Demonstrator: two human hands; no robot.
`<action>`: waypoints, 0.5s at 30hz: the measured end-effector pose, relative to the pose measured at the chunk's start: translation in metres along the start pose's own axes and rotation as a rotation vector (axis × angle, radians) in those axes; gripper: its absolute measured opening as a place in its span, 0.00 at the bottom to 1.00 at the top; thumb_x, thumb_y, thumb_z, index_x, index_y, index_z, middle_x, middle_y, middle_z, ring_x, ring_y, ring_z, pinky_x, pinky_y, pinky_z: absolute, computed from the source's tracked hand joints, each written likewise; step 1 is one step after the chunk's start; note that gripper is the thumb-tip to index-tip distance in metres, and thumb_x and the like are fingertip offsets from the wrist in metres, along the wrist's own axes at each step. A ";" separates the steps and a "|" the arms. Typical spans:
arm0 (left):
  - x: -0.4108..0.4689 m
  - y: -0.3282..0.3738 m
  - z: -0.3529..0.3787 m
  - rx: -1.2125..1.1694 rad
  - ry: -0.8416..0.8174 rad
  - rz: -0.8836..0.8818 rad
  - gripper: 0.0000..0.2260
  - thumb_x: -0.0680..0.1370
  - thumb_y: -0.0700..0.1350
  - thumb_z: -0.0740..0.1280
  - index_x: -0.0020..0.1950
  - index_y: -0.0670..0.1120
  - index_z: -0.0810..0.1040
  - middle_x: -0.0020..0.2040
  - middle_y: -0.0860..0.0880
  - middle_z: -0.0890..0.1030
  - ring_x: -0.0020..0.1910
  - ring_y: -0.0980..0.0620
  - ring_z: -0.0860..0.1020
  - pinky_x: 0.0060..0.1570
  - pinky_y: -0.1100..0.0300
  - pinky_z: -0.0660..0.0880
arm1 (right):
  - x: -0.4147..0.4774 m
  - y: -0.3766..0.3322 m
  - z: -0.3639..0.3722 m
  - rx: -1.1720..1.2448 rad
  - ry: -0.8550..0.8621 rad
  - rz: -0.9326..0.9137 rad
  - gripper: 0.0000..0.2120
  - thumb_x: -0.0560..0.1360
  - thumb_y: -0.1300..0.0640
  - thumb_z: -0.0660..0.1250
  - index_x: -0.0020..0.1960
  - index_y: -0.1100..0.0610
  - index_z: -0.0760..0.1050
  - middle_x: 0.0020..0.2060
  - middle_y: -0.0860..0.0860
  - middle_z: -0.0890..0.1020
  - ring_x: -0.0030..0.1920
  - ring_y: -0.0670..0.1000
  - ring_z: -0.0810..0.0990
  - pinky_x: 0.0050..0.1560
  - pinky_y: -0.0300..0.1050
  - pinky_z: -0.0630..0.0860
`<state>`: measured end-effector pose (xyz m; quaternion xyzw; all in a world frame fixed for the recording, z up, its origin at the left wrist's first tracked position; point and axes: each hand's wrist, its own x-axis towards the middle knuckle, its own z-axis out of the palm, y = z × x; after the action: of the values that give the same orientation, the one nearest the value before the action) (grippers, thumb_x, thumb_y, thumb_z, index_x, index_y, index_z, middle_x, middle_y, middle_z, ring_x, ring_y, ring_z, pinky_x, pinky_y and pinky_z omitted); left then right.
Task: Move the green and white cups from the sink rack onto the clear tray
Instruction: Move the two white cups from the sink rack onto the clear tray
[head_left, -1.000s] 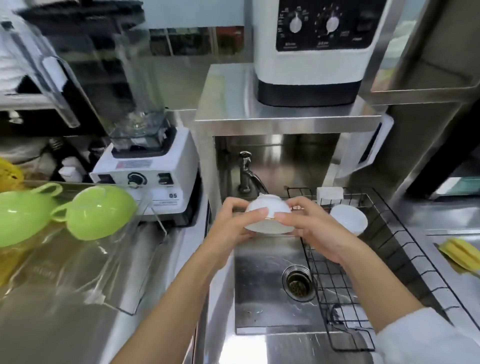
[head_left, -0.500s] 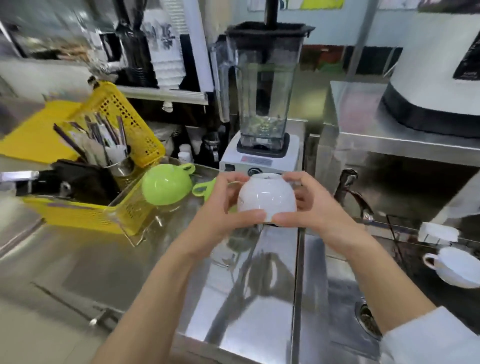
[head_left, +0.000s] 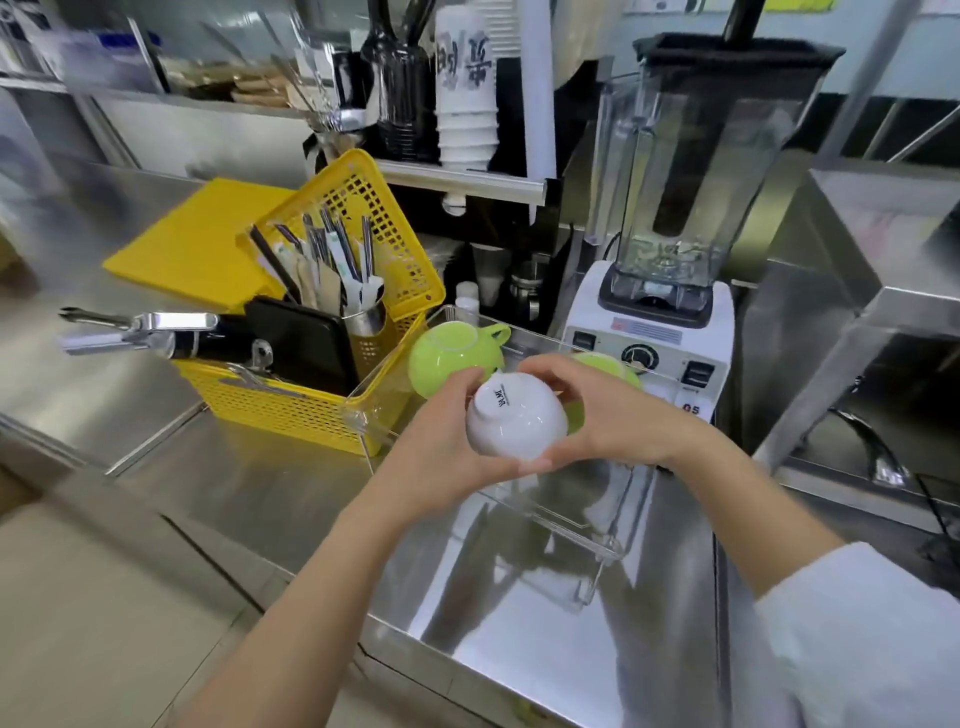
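Observation:
An upside-down white cup hangs above the clear tray, held from both sides. My left hand cups its left and underside, and my right hand wraps its right side. Two green cups lie upside down at the back of the tray: one green cup with its handle pointing right, the other green cup mostly hidden behind my right hand. The sink rack is out of view.
A yellow basket with cutlery and tools touches the tray's left side. A white blender stands right behind the tray. A raised steel shelf is at the right. Bare steel counter lies in front of the tray.
Both hands carried the white cup left from over the sink to above the clear tray. The view swung left, so the sink and rack left the frame.

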<state>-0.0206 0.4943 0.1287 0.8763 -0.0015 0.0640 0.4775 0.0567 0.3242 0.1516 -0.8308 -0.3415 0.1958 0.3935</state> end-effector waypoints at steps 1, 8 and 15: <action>0.001 -0.004 -0.002 0.040 0.005 0.002 0.35 0.61 0.48 0.79 0.63 0.53 0.65 0.55 0.57 0.72 0.54 0.58 0.72 0.47 0.72 0.69 | 0.005 -0.001 0.002 -0.044 -0.008 0.001 0.37 0.59 0.57 0.79 0.62 0.44 0.65 0.55 0.35 0.73 0.53 0.31 0.72 0.53 0.24 0.68; 0.005 -0.015 -0.004 0.325 0.105 -0.019 0.34 0.61 0.53 0.77 0.64 0.46 0.69 0.58 0.48 0.75 0.60 0.47 0.71 0.61 0.54 0.65 | 0.029 -0.005 0.018 -0.273 -0.065 -0.039 0.38 0.61 0.61 0.76 0.67 0.50 0.64 0.64 0.47 0.73 0.61 0.47 0.70 0.62 0.42 0.67; 0.004 -0.032 0.015 0.402 0.312 -0.042 0.35 0.59 0.62 0.74 0.58 0.44 0.70 0.54 0.50 0.74 0.56 0.49 0.72 0.58 0.59 0.55 | 0.046 0.000 0.018 -0.314 -0.132 -0.059 0.39 0.62 0.63 0.76 0.69 0.50 0.64 0.64 0.49 0.71 0.63 0.45 0.66 0.62 0.36 0.62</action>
<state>-0.0131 0.4993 0.0939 0.9330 0.1029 0.1874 0.2895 0.0773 0.3671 0.1381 -0.8571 -0.4172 0.1824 0.2410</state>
